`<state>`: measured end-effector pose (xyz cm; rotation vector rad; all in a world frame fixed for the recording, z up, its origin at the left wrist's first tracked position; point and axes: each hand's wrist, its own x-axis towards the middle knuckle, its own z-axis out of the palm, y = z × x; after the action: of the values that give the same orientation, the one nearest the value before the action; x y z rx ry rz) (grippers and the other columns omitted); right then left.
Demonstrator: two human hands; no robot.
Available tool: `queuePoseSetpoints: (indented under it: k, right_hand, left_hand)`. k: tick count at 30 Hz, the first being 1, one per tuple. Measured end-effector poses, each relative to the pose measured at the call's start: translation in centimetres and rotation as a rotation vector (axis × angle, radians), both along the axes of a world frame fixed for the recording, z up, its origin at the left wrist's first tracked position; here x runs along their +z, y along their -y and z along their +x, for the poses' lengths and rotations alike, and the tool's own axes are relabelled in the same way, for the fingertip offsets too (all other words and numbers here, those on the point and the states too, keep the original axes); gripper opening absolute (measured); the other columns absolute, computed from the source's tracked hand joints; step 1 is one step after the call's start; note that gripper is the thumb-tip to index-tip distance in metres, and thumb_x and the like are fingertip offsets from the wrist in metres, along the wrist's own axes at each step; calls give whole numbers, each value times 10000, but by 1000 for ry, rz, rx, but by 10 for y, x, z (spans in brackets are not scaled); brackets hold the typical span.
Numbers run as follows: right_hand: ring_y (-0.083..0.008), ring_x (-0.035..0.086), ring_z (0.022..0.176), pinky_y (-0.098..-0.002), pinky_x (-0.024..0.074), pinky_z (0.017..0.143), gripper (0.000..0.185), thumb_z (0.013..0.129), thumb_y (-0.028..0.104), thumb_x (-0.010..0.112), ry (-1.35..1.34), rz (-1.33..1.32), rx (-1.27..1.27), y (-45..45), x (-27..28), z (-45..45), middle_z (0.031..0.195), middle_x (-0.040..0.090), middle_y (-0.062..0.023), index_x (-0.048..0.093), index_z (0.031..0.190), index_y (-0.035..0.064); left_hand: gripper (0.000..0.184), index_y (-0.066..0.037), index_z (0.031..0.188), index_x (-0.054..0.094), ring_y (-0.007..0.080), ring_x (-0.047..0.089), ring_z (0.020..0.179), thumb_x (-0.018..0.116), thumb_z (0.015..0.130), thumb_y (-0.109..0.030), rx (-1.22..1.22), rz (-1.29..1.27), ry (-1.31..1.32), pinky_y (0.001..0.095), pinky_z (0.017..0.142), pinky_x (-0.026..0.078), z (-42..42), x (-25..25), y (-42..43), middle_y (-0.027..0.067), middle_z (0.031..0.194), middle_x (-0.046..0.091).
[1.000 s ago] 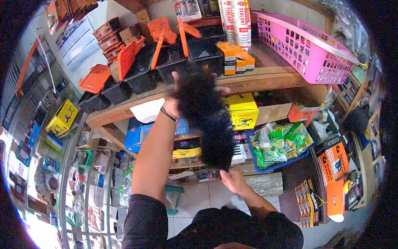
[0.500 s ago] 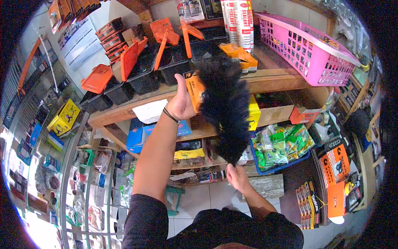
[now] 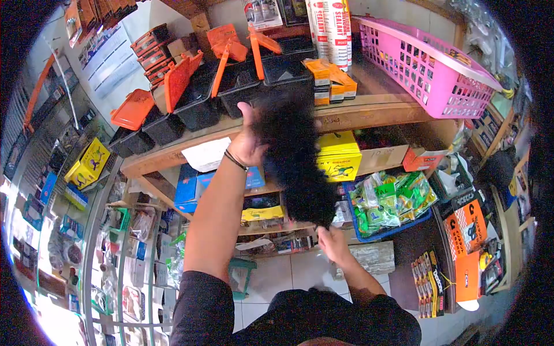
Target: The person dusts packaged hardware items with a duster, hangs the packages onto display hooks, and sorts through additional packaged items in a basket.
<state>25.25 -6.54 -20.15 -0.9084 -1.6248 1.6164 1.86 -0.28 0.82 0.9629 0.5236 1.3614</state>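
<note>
A bushy black feather duster (image 3: 297, 164) fills the middle of the head view. Its lower end is gripped by my right hand (image 3: 333, 243), fingers closed around the handle. The duster's upper feathers lie over the palm side of my left hand (image 3: 248, 145), whose thumb points up. Half a second ago a small orange box was in that left hand; the feathers now hide it along with the fingers. Just beyond, at the shelf edge, stand black bins (image 3: 240, 89) with orange lids.
Small orange boxes (image 3: 341, 86) and white sealant tubes (image 3: 332, 34) stand beside a pink basket (image 3: 427, 72) on the top shelf. Below are a yellow box (image 3: 339, 155) and a blue tray (image 3: 378, 235) of green packets. Glass shelving (image 3: 121, 259) runs along the left.
The duster has swung left across my left hand and covers the small orange box that was visible before. The yellow box behind shows more fully. My right hand has barely moved.
</note>
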Motion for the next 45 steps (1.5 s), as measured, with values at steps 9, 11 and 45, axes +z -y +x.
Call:
queuePoseSetpoints:
  k: [9,11,45]
  right_hand:
    - [-169,497,472,-326,381,451,388,836,375,473,164,115,6,-3,-4,3,525,521,-71,549,706,18]
    - [-202,519,502,-347,387,475,399,832,378,477,157,107,64,-1,-27,0,560,546,-118,564,731,2]
    - [-183,473,465,-333,372,467,409,838,363,477,98,151,132,9,-19,-3,500,480,-75,494,623,15]
  left_hand:
    - [928,-187,1299,275,490,346,1105,347,583,-773,-379,-264,626,606,885,293,0,5,5,204,1298,309]
    - [834,-193,1293,286,470,364,1103,379,653,-720,-340,-78,364,628,876,282,7,5,2,222,1313,265]
    - [1013,-143,1321,191,516,326,1104,322,571,-811,-475,-75,341,596,856,329,0,4,1,247,1255,345]
